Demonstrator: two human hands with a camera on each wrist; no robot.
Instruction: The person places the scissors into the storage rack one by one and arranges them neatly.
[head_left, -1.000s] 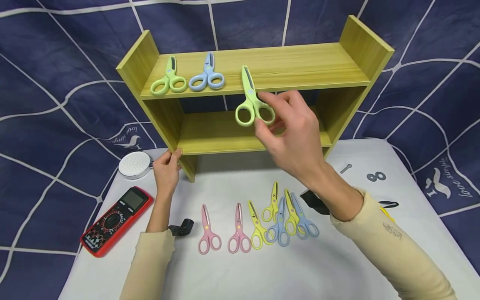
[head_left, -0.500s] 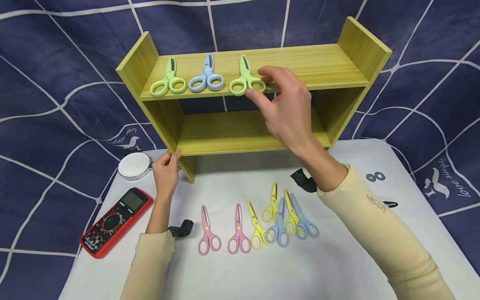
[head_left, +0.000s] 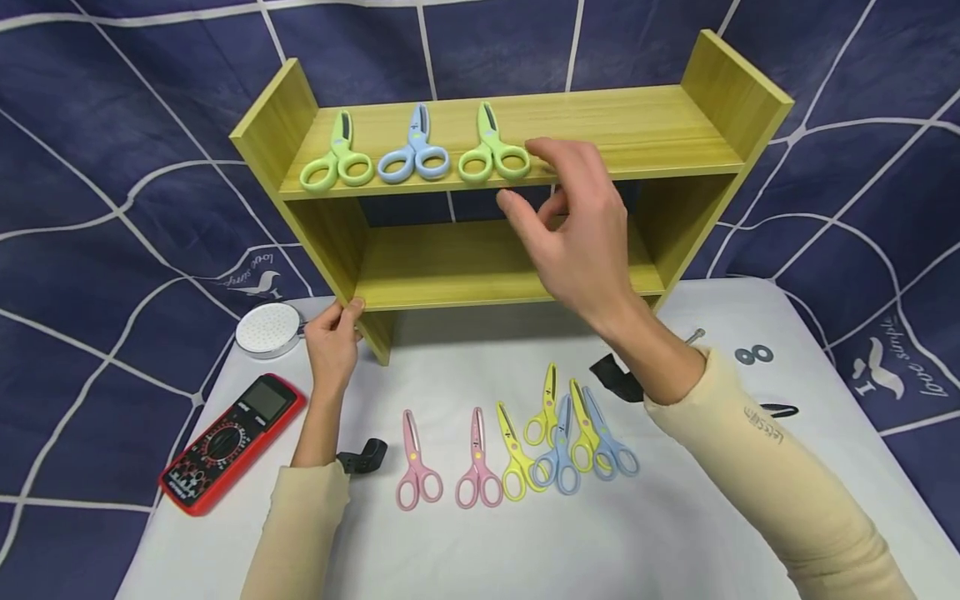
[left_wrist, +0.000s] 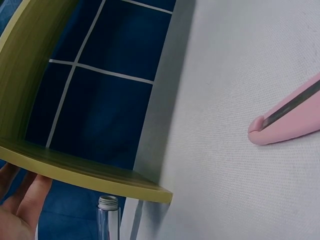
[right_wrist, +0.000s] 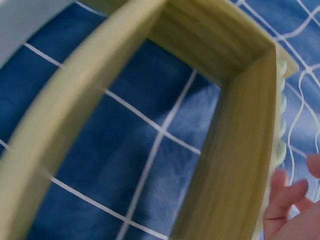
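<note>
We look down at a wooden shelf [head_left: 525, 125] standing at the back of a white mat [head_left: 525, 533]; everything here is placed relative to that shelf.

On the shelf's top board lie three pairs of scissors in a row, handles toward us, blades pointing back: a green pair [head_left: 337, 162] nearest the left wall, a blue pair [head_left: 412, 154] beside it, and a second green pair [head_left: 492, 154] next along. Evenly spaced and all turned the same way, they read as a tidy row being built from the left.

Our right hand [head_left: 581, 229] hovers just in front of the shelf's top edge, just right of the second green pair. Its fingers are loosely spread and hold nothing; forefinger and thumb stand apart, near the handle loops but not touching them.

Our left hand [head_left: 332, 337] pinches the shelf's lower left front corner, thumb and fingers curled round the board edge, seemingly to steady the shelf.

On the mat in front of the shelf lie more scissors: two pink pairs [head_left: 450, 467], then yellow and blue pairs [head_left: 570, 433] overlapping in a loose cluster. Left of the shelf sit a red multimeter [head_left: 232, 442] and a white round disc [head_left: 268, 329].
</note>
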